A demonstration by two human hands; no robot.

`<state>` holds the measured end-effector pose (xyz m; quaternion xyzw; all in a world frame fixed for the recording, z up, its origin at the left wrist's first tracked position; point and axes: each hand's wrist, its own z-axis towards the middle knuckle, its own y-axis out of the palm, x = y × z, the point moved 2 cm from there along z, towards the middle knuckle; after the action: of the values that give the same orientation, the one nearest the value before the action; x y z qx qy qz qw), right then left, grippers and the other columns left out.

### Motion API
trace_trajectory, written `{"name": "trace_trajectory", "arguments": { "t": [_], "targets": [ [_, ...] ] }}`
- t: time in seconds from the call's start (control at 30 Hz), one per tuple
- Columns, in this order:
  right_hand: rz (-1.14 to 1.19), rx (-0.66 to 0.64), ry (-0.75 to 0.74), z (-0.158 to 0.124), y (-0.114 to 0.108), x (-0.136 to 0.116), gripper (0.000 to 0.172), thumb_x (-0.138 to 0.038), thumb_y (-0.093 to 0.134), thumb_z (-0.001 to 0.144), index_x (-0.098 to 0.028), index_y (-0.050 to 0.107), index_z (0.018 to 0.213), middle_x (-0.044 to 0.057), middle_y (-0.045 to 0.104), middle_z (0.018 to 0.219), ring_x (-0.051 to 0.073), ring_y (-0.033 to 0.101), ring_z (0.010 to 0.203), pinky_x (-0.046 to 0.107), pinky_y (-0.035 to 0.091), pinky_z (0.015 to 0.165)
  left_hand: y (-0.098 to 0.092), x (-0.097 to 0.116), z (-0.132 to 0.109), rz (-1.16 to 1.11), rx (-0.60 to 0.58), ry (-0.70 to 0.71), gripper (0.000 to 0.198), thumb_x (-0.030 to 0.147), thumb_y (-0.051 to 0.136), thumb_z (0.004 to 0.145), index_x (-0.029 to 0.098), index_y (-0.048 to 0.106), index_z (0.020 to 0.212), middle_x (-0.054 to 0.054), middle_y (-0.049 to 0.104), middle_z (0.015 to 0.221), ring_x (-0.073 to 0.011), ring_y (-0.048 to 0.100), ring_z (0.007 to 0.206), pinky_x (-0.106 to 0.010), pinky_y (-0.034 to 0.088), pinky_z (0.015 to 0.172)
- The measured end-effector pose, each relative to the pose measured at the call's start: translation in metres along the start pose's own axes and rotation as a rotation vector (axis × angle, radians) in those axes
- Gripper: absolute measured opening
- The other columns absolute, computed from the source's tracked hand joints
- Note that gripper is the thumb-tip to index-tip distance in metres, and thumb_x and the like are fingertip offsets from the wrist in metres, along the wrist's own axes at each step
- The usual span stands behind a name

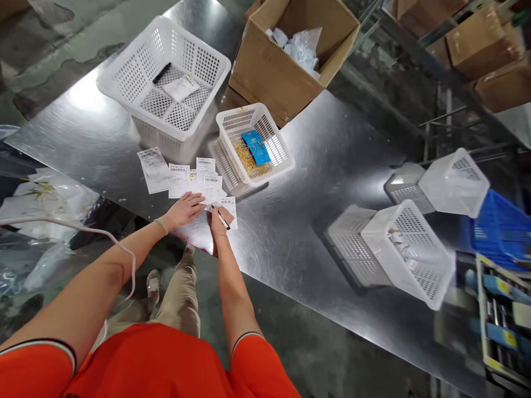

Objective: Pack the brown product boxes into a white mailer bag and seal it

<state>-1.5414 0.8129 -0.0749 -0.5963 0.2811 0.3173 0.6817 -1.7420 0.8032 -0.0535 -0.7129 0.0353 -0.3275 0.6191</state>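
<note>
My right hand [221, 221] is closed around a pen [224, 222] with a white barrel and black ends, its tip down at the papers. Beside it, my left hand [186, 209] lies flat with fingers stretched out, pressing on the white printed slips [212, 188]. Several slips overlap near the table's edge, each with a barcode and small print I cannot read. A larger white slip [153, 167] lies at the left end of the group. Part of the paper under both hands is hidden.
On the metal table [286, 237] stand a big white basket [185, 130] with a packet and black object, a small basket [282, 166] with blue packaging, and a cardboard box [265, 72]. Two white baskets [385, 249] [450, 185] sit at right. A cable [124, 249] crosses my left arm.
</note>
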Motion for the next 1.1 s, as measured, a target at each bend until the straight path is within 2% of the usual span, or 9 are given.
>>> {"name": "trace_trajectory", "arguments": {
  "t": [0.33,0.47,0.6,0.7,0.83,0.97,1.1],
  "targets": [
    [-0.071,-0.019,0.040,0.000,-0.004,-0.003,0.048,-0.020,0.051,0.103,-0.028,0.032,0.060,-0.003,0.049,0.059,0.014,0.046,0.060,0.027,0.043,0.064,0.002,-0.002,0.000,0.010,0.010,0.013,0.040,0.022,0.056,0.114,0.024,0.081,0.145,-0.015,0.074,0.161,-0.0324,0.059,0.163,-0.060,0.045,0.137],
    [-0.086,0.010,0.068,-0.002,-0.005,-0.003,0.046,-0.021,0.052,0.101,-0.029,0.030,0.061,-0.003,0.048,0.058,0.015,0.049,0.061,0.027,0.045,0.065,0.001,0.000,-0.001,-0.029,0.039,0.010,0.035,0.020,0.060,0.112,0.024,0.082,0.140,-0.014,0.075,0.158,-0.0324,0.061,0.159,-0.061,0.046,0.137],
    [0.008,0.114,0.149,-0.007,-0.005,-0.006,0.032,-0.031,0.054,0.103,-0.029,0.046,0.072,0.002,0.062,0.070,0.020,0.062,0.073,0.031,0.055,0.075,-0.005,0.004,0.001,-0.075,0.087,-0.036,0.025,0.020,0.069,0.107,0.023,0.083,0.127,-0.015,0.074,0.154,-0.0347,0.061,0.156,-0.059,0.050,0.133],
    [0.049,0.147,0.188,-0.009,-0.004,-0.007,0.023,-0.036,0.055,0.105,-0.027,0.054,0.083,0.005,0.068,0.081,0.024,0.067,0.081,0.036,0.059,0.084,-0.015,0.000,0.017,-0.076,0.161,-0.136,0.023,0.026,0.067,0.108,0.019,0.080,0.126,-0.019,0.073,0.147,-0.0360,0.067,0.142,-0.056,0.058,0.122],
    [0.091,0.157,0.217,-0.009,-0.003,-0.007,0.019,-0.041,0.056,0.102,-0.027,0.055,0.090,0.005,0.066,0.085,0.026,0.069,0.086,0.040,0.060,0.088,-0.033,-0.022,0.060,-0.078,0.294,-0.358,0.034,0.027,0.067,0.106,0.016,0.072,0.137,-0.022,0.070,0.143,-0.0394,0.069,0.135,-0.061,0.059,0.118],
    [0.168,0.169,0.253,-0.009,-0.004,-0.007,0.020,-0.046,0.057,0.098,-0.028,0.055,0.089,0.003,0.064,0.083,0.025,0.068,0.084,0.040,0.060,0.086,-0.043,-0.038,0.094,-0.104,0.259,-0.411,0.041,0.023,0.077,0.098,0.019,0.072,0.138,-0.018,0.072,0.143,-0.0364,0.071,0.134,-0.056,0.060,0.119],
    [0.241,0.190,0.335,-0.007,-0.003,-0.008,0.024,-0.050,0.054,0.100,-0.027,0.055,0.094,0.004,0.070,0.083,0.024,0.067,0.078,0.039,0.061,0.081,-0.047,-0.041,0.101,-0.092,0.197,-0.385,0.058,0.019,0.083,0.094,0.014,0.068,0.150,-0.021,0.068,0.159,-0.0377,0.064,0.148,-0.055,0.056,0.125]
  ]
}}
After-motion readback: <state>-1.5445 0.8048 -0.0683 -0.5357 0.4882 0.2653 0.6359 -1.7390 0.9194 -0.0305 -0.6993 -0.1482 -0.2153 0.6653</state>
